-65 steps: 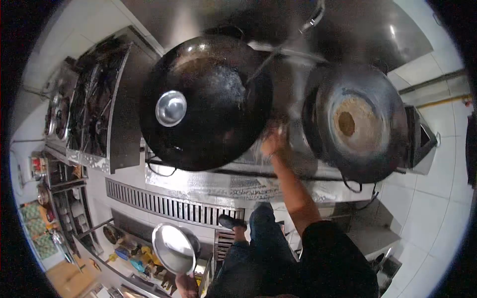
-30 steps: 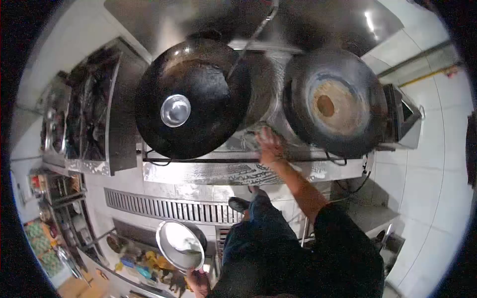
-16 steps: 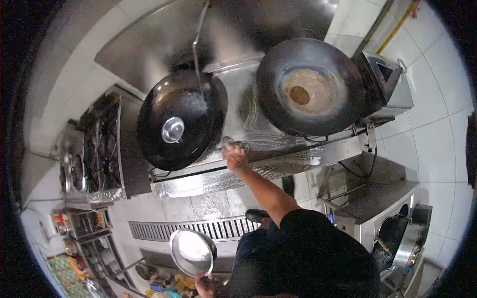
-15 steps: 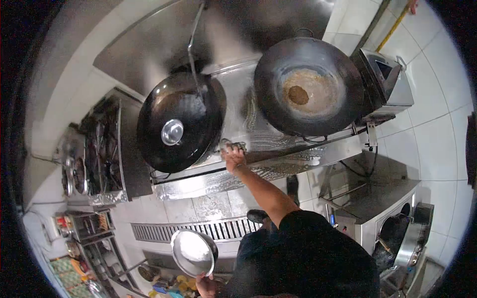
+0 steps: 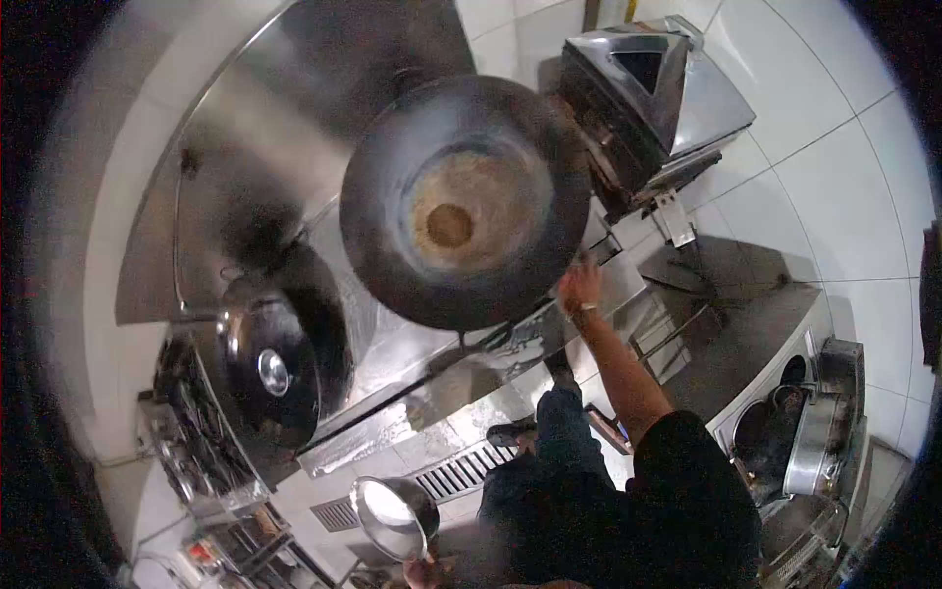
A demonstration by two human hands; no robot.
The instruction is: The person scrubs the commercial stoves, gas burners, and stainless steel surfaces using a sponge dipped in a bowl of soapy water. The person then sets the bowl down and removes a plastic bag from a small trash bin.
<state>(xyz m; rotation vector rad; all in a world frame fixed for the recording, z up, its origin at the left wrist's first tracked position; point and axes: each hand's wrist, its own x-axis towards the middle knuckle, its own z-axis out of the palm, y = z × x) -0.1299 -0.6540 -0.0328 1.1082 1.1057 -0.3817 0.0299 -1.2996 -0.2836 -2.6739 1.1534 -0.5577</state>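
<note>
My left hand (image 5: 424, 571), low in the view, is closed on the rim of a round metal bowl (image 5: 404, 517), which is tilted on its side. My right hand (image 5: 581, 287) is at the lower right edge of the large wok (image 5: 368, 211), over the steel stove front. Its fingers are curled and slightly blurred, and what lies under them cannot be made out. Brownish residue or liquid with a darker round patch (image 5: 449, 226) is at the wok's bottom. A second dark wok (image 5: 263, 324) stands to the left with a shiny metal ladle bowl (image 5: 273, 372) inside.
Wet, streaked steel stovetop (image 5: 378, 339) runs between the woks. A boxy steel unit (image 5: 648, 98) stands past the large wok. Beneath me is a floor drain grate (image 5: 466, 473). A side counter (image 5: 731, 344) with pans is at right, shelves at lower left.
My right hand has moved right, from a greyish wad on the stovetop between the woks to the large wok's right edge. The view has swung right. My left hand still holds the bowl.
</note>
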